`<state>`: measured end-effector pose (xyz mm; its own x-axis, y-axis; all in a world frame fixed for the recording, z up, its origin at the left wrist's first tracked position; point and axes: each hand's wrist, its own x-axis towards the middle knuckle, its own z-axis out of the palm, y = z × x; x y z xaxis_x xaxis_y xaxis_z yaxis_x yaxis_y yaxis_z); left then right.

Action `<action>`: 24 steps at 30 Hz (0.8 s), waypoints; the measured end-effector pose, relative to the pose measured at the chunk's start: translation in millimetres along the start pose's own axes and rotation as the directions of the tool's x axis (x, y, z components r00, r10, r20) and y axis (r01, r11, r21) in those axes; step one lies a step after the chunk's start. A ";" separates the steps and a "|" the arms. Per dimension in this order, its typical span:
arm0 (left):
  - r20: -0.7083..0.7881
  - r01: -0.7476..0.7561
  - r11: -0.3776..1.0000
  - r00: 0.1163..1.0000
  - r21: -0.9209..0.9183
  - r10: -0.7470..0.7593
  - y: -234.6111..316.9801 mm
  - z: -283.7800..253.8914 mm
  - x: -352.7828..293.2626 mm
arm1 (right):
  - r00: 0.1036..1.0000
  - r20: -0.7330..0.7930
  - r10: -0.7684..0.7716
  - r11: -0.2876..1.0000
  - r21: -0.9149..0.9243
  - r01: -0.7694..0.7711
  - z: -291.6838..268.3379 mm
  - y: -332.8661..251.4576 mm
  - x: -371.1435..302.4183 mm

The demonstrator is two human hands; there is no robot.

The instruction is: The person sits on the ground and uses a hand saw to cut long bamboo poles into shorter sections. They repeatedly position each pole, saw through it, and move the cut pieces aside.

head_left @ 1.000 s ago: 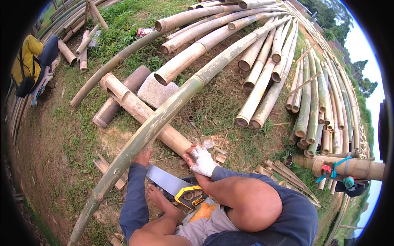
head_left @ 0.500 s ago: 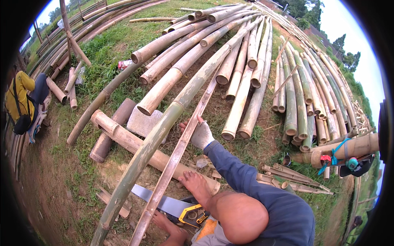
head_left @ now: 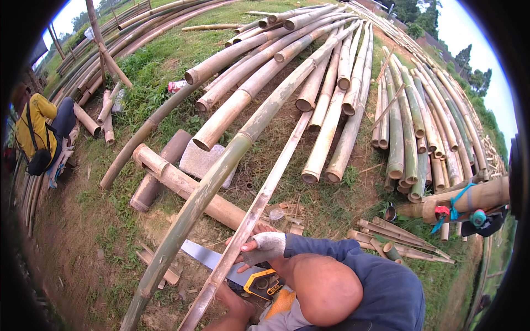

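My right hand (head_left: pixel 265 247), in a pale fingerless glove, is at the edge of a long split bamboo strip (head_left: pixel 268 185), its fingers against the strip and partly hidden. The strip slants across the middle, its brownish inner face up. Beneath it lies a handsaw (head_left: pixel 205 257) with a yellow and black handle, next to my bare legs and bent knee (head_left: pixel 328 289). A thick bamboo log (head_left: pixel 193 190) runs crosswise under the strip. Left of the strip, a long green bamboo pole (head_left: pixel 212 176) passes over that log. My left hand is out of view.
Cut bamboo poles (head_left: pixel 243 107) fan out ahead, with another stack (head_left: pixel 406 127) at the right. Split pieces (head_left: pixel 397 243) lie near my right elbow. A pale sack (head_left: pixel 201 161) rests by the log. A person in yellow (head_left: pixel 41 129) is at the far left.
My right hand has moved down along the bamboo strip, nearer to my knee and the saw. The strip's far part has swung a little to the right. The whole view has shifted slightly.
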<state>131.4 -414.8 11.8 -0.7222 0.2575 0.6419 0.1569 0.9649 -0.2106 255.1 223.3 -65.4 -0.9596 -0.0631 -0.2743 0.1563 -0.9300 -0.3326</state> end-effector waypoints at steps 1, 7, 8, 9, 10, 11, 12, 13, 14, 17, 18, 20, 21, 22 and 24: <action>-0.034 0.007 1.000 0.999 -0.015 -0.007 -9.6 1.4 2.6 | 0.998 -0.004 0.062 0.998 -0.027 -0.062 0.9 3.0 3.9; -0.123 0.015 0.995 0.992 -0.102 -0.028 -30.5 3.6 8.2 | 0.884 0.229 0.407 0.893 -0.304 -0.332 33.9 23.1 23.4; -0.122 -0.004 0.998 0.992 -0.069 -0.004 -25.0 9.5 5.3 | 0.871 0.221 0.438 0.866 -0.365 -0.343 41.1 24.4 24.2; -0.118 -0.025 0.999 0.993 -0.035 0.021 -19.4 15.4 1.2 | 0.856 0.214 0.470 0.831 -0.436 -0.347 48.3 26.4 25.0; -0.109 -0.048 0.999 0.993 0.002 0.048 -15.0 17.9 -6.1 | 0.844 0.203 0.496 0.792 -0.505 -0.344 54.7 27.3 26.5; -0.021 -0.040 0.999 0.999 -0.030 0.039 -14.4 19.7 -10.5 | 0.831 0.194 0.522 0.746 -0.575 -0.335 61.1 28.9 29.0; 0.065 -0.024 0.998 0.998 -0.061 0.028 -14.0 22.0 -13.0 | 0.823 0.185 0.537 0.703 -0.638 -0.315 66.9 29.4 31.3; 0.082 -0.016 0.996 0.996 -0.092 0.023 -13.6 23.0 -14.6 | 0.816 0.170 0.552 0.639 -0.715 -0.283 73.3 29.5 35.3; 0.120 0.022 0.996 0.993 -0.087 -0.011 -13.9 20.9 -15.9 | 0.809 0.155 0.566 0.570 -0.783 -0.249 80.1 28.1 36.9; 0.311 0.104 0.952 0.950 -0.286 -0.010 -4.9 6.9 -11.5 | 0.826 0.131 0.549 0.340 -0.937 -0.078 114.4 14.4 37.2; 0.221 0.095 0.910 0.975 -0.404 -0.004 4.4 0.5 -8.2 | 0.854 0.141 0.501 0.284 -0.959 -0.008 130.5 4.7 35.3; 0.163 0.153 0.873 0.983 -0.463 -0.086 29.1 -12.2 7.6 | 0.910 0.217 0.354 0.235 -0.962 0.138 170.4 -17.2 29.5; 0.145 0.195 0.857 0.979 -0.477 -0.143 45.3 -19.9 15.9 | 0.910 0.282 0.303 0.299 -0.935 0.190 192.0 -34.3 19.6; 0.104 0.184 0.844 0.983 -0.504 -0.153 62.3 -24.6 28.4 | 0.880 0.421 0.221 0.471 -0.836 0.281 215.0 -39.3 17.6; 0.246 0.312 0.690 0.949 -0.653 -0.197 101.5 -38.3 53.2 | 0.777 0.628 -0.042 0.541 -0.640 0.546 258.4 -41.8 39.8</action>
<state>134.7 -301.2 52.7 -0.8820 0.0418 0.4694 0.3227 0.7794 0.5370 149.9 166.2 170.8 -0.8995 -0.2368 0.3672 -0.2896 -0.3063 -0.9068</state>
